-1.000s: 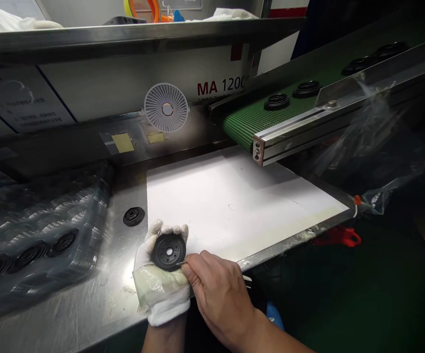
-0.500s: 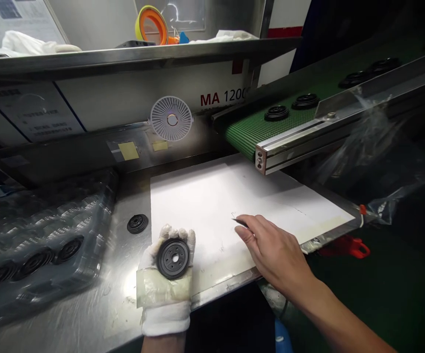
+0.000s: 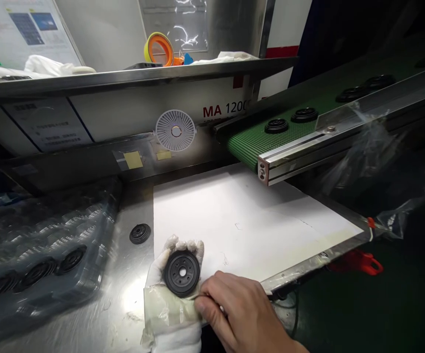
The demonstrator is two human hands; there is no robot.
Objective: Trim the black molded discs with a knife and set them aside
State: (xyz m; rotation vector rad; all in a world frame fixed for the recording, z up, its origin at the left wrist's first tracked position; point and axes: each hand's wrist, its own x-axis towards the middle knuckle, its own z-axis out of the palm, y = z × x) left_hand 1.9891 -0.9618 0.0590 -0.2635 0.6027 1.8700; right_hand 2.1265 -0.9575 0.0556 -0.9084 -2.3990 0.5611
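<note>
In my gloved left hand [image 3: 173,245] rests a round black grooved disc [image 3: 192,277] with a centre hole and a ring of small holes. The fingers curl up around its far edge. Yellowish tape [image 3: 168,309] wraps the glove at the palm and wrist. My bare right hand [image 3: 238,309] is closed in a pinch beside the disc's lower right edge, next to the tape. A thin dark pointed piece [image 3: 198,295] shows slightly at its fingertips; most of it is hidden. Another black disc [image 3: 140,234] lies on the metal table, left of the white sheet [image 3: 205,211].
Clear plastic trays [image 3: 102,235] holding black discs stand at left. A green conveyor [image 3: 247,144] carrying several discs slopes in from the right, over the sheet. A small fan [image 3: 175,130] stands at the back. Tape rolls [image 3: 160,49] and white cloths sit on the shelf [image 3: 124,76].
My right hand has moved left and toward me, from above the white sheet to the disc's edge. My left hand still holds the disc. The whole view has shifted slightly downward in frame.
</note>
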